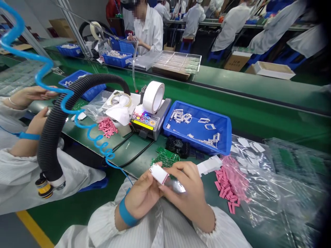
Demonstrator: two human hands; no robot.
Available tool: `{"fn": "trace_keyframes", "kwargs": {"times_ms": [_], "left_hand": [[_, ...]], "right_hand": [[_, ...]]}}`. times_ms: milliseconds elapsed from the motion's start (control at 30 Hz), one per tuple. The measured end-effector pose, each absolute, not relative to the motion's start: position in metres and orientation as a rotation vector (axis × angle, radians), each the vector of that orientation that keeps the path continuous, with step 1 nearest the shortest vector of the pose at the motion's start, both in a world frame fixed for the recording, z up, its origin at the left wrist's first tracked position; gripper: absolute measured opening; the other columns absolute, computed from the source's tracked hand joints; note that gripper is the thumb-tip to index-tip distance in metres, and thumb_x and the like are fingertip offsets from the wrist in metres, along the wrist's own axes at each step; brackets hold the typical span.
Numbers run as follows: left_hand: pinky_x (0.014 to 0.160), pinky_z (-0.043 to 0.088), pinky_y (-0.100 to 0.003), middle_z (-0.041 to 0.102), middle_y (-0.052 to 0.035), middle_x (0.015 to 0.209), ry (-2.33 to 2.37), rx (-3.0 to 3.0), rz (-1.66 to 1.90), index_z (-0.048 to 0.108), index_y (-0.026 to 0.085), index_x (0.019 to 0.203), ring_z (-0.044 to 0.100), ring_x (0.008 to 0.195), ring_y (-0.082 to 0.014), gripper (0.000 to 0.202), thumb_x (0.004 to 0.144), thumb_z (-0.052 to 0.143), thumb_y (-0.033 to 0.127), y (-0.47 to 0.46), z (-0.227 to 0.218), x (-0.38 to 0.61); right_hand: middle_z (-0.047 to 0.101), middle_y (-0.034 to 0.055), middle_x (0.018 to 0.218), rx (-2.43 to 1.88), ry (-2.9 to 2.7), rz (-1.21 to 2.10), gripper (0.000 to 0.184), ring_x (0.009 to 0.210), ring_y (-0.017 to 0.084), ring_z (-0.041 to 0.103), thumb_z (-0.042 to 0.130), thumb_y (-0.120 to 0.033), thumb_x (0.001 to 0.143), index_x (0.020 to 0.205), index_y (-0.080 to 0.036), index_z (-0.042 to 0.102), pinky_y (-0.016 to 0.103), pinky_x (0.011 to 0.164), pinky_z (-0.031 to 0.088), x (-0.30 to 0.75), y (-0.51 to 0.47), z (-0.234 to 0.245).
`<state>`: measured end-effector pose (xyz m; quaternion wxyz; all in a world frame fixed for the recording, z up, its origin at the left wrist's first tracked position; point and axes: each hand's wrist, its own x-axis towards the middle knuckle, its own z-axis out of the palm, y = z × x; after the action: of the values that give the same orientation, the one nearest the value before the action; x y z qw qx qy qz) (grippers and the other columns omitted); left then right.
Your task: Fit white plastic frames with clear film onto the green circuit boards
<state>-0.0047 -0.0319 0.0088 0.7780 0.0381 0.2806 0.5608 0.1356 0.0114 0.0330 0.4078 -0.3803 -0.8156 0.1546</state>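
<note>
**Small white piece pinched in both hands, just this side of the blue tray**

So the thing being handled is a small white piece (pixel 159 174). It's a flat little rectangle with rounded corners, a white face turned up and a faint pinkish rim along the edges. It sits tilted, up off the table, near the blue tray (pixel 199 108) on the person's side of it.

The left hand (pixel 143 194) has its thumb and fingers closed on the piece's left end, and the right hand (pixel 186 193) is pinched onto the right end, so both are clamped on it. A shiny silvery bit (pixel 178 186) pokes out under the right hand's fingers, can't tell what it is. There's a blue wristband (pixel 126 213) on the left wrist.

Between the hands and the tray lie some green circuit boards (pixel 165 158). The tray itself holds little white frames (pixel 181 116). Just left of the tray is a tape dispenser (pixel 148 122) with lit coloured buttons and a white tape roll (pixel 153 96) on top. In front of the tray's right corner is a pile of pink strips (pixel 229 191), with crinkly clear plastic bags (pixel 274 186) further right. Well left of the tray, a black ribbed hose (pixel 59 120) arches over the bench beside a co-worker's hands (pixel 33 94).
</note>
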Motion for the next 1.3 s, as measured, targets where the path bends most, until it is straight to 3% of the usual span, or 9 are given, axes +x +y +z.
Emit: {"fn": "trace_keyframes", "kwargs": {"times_ms": [100, 200, 300, 400, 500, 600, 767, 1000, 1300], "left_hand": [[0.091, 0.041, -0.037, 0.067, -0.0054, 0.107, 0.86, 0.436, 1.269, 0.066, 0.028, 0.11, 0.058, 0.096, -0.0207, 0.04, 0.072, 0.069, 0.04, -0.027, 0.014, -0.014], [0.107, 0.024, -0.041, 0.062, -0.0072, 0.124, 1.109, 1.07, 1.292, 0.07, 0.029, 0.104, 0.046, 0.12, -0.0273, 0.032, 0.073, 0.068, 0.023, -0.02, 0.024, -0.034], [0.111, 0.008, -0.047, 0.068, -0.0062, 0.115, 1.108, 1.559, 1.091, 0.071, 0.032, 0.1, 0.05, 0.115, -0.0287, 0.03, 0.076, 0.062, 0.016, -0.015, 0.032, -0.052], [0.111, 0.008, -0.048, 0.071, -0.0056, 0.11, 1.133, 1.681, 1.01, 0.069, 0.034, 0.105, 0.055, 0.109, -0.0278, 0.033, 0.079, 0.058, 0.016, -0.016, 0.035, -0.061], [0.111, 0.013, -0.045, 0.071, -0.0061, 0.107, 1.14, 1.597, 0.982, 0.069, 0.032, 0.105, 0.059, 0.104, -0.0264, 0.03, 0.079, 0.06, 0.02, -0.021, 0.032, -0.066], [0.105, 0.026, -0.043, 0.073, -0.0076, 0.099, 1.16, 1.371, 0.943, 0.072, 0.027, 0.1, 0.062, 0.096, -0.0252, 0.025, 0.077, 0.064, 0.023, -0.028, 0.021, -0.067], [0.083, 0.046, -0.035, 0.074, -0.0087, 0.084, 0.905, 0.522, 1.107, 0.073, 0.017, 0.094, 0.066, 0.081, -0.0208, 0.03, 0.067, 0.075, 0.03, -0.045, -0.011, -0.066], [0.103, 0.038, -0.038, 0.075, -0.0056, 0.089, 0.673, -0.03, 1.305, 0.071, 0.018, 0.086, 0.068, 0.085, -0.0152, 0.016, 0.07, 0.074, 0.019, -0.045, -0.032, -0.081], [0.104, 0.038, -0.036, 0.074, -0.0048, 0.09, 0.609, -0.165, 1.337, 0.07, 0.018, 0.086, 0.068, 0.087, -0.0135, 0.009, 0.078, 0.065, 0.016, -0.037, -0.022, -0.084]], "right_hand": [[0.057, 0.0028, 0.08, -0.937, -2.045, 0.445, 0.015, 0.075, 0.018, 0.052, 0.062, -0.028, 0.078, 0.089, -0.02, 0.06, 0.033, 0.067, 0.04, 0.135, 0.014, 0.037], [0.056, 0.0024, 0.078, -0.912, -2.117, 0.501, 0.013, 0.075, 0.018, 0.051, 0.062, -0.026, 0.075, 0.086, -0.019, 0.059, 0.033, 0.066, 0.04, 0.14, 0.02, 0.043], [0.056, 0.0019, 0.077, -0.893, -2.228, 0.515, 0.01, 0.074, 0.017, 0.051, 0.062, -0.021, 0.073, 0.083, -0.02, 0.06, 0.034, 0.069, 0.039, 0.141, 0.025, 0.05], [0.056, 0.0017, 0.073, -0.889, -2.369, 0.543, 0.006, 0.073, 0.017, 0.05, 0.062, -0.018, 0.071, 0.077, -0.019, 0.062, 0.034, 0.07, 0.038, 0.136, 0.029, 0.055], [0.056, 0.0016, 0.073, -0.956, -2.467, 0.732, 0.005, 0.074, 0.018, 0.051, 0.064, -0.017, 0.069, 0.073, -0.018, 0.063, 0.034, 0.071, 0.039, 0.125, 0.035, 0.056], [0.056, 0.0003, 0.071, -1.004, -2.345, 1.286, 0.005, 0.069, 0.015, 0.051, 0.067, -0.02, 0.069, 0.073, -0.017, 0.064, 0.029, 0.065, 0.04, 0.11, 0.049, 0.052], [0.057, -0.0028, 0.068, -1.178, -1.046, 2.083, 0.016, 0.053, 0.007, 0.047, 0.068, -0.024, 0.072, 0.085, -0.016, 0.063, 0.019, 0.048, 0.035, 0.076, 0.085, 0.045], [0.049, -0.0058, 0.059, -1.283, -0.439, 2.029, 0.019, 0.041, 0.003, 0.039, 0.065, -0.027, 0.077, 0.073, -0.018, 0.049, 0.015, 0.036, 0.029, 0.033, 0.096, 0.022], [0.047, -0.0052, 0.063, -1.245, -0.451, 1.961, 0.024, 0.046, 0.004, 0.038, 0.072, -0.027, 0.07, 0.07, -0.019, 0.05, 0.015, 0.035, 0.027, 0.024, 0.084, 0.039]]}}
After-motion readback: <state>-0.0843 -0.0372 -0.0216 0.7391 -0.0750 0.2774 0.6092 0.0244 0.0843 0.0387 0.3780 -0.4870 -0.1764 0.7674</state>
